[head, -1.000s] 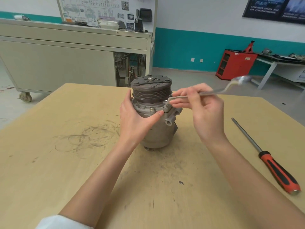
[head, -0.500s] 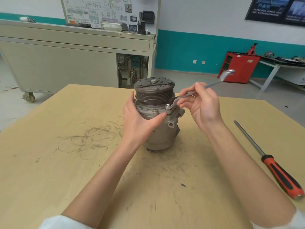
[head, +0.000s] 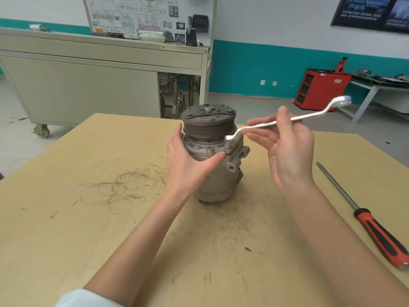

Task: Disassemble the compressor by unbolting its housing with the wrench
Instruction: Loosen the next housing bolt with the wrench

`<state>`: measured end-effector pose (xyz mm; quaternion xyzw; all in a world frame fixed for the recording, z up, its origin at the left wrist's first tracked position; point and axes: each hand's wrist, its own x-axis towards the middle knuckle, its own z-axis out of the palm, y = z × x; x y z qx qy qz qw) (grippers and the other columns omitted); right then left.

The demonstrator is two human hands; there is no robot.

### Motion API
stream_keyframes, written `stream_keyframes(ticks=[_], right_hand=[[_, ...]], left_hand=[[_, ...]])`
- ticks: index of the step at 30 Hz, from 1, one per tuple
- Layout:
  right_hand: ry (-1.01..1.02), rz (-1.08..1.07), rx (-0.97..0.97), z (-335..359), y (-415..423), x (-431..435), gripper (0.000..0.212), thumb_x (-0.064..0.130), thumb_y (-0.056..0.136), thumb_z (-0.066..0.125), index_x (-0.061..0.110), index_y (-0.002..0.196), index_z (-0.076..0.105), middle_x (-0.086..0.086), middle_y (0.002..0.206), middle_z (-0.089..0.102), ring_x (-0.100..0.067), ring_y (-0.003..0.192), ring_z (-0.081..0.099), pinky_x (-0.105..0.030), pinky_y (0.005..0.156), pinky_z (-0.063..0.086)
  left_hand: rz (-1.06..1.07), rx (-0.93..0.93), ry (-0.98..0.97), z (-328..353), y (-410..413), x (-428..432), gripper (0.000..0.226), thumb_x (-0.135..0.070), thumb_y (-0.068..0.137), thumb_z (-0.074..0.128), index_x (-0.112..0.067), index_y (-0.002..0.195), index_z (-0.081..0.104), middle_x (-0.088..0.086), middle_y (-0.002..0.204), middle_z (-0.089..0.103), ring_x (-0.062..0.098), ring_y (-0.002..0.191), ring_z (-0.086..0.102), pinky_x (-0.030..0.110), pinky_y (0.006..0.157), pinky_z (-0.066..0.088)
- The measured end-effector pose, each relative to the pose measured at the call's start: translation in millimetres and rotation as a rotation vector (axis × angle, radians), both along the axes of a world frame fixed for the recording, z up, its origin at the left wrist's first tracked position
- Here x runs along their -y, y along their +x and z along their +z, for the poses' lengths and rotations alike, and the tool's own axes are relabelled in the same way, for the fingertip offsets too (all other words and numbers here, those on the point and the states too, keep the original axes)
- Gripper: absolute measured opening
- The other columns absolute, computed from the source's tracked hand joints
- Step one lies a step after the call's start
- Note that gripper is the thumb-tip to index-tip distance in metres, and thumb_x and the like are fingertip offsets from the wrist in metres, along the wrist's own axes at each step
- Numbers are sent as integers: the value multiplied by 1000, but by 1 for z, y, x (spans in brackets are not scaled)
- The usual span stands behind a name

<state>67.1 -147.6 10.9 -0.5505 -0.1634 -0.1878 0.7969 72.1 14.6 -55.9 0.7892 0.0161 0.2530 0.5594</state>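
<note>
Left hand [head: 187, 161] grips the compressor [head: 218, 181]; at its 3 o'clock, right hand [head: 288, 149] pinches the wrench [head: 309, 116], fingers half open.

Bare forearms, white sleeve [head: 88, 299] at elbow

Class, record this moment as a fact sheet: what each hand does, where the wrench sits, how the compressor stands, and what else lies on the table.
Left hand: grips the compressor housing below the pulley, thumb across the front
Right hand: pinches the wrench shaft between thumb and fingers
Wrench end: lower ring over a flange bolt; whether it is seated cannot be told
Compressor stance: upright on the table, pulley on top
Also there: red-handled screwdriver, lying to the right, untouched
</note>
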Motion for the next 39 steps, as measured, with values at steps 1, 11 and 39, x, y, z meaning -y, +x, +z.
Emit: stream_keyframes(ticks=[1,11,39], right_hand=[[-80,-56,62,-4,-8,-2,29,26,98,44,8,80,58,-11,78,73,-26,71,72,-24,62,57],[-423,-122,406,-37,-33,-13,12,19,96,48,26,98,57,-3,103,66,-19,93,70,-34,81,57],[-333,-119,308,-16,-16,-4,17,24,96,47,20,84,58,-3,83,72,-22,75,73,-33,67,59]], left_hand=[[5,3,2,0,0,0,112,-47,67,85,-26,154,16,-3,155,26,10,144,22,39,118,27],[26,10,5,-1,2,1,112,-49,67,84,-25,154,16,-1,155,26,12,144,22,42,118,27],[14,3,5,-2,2,1,114,-49,65,83,-24,154,15,0,154,27,11,144,21,32,115,25]])
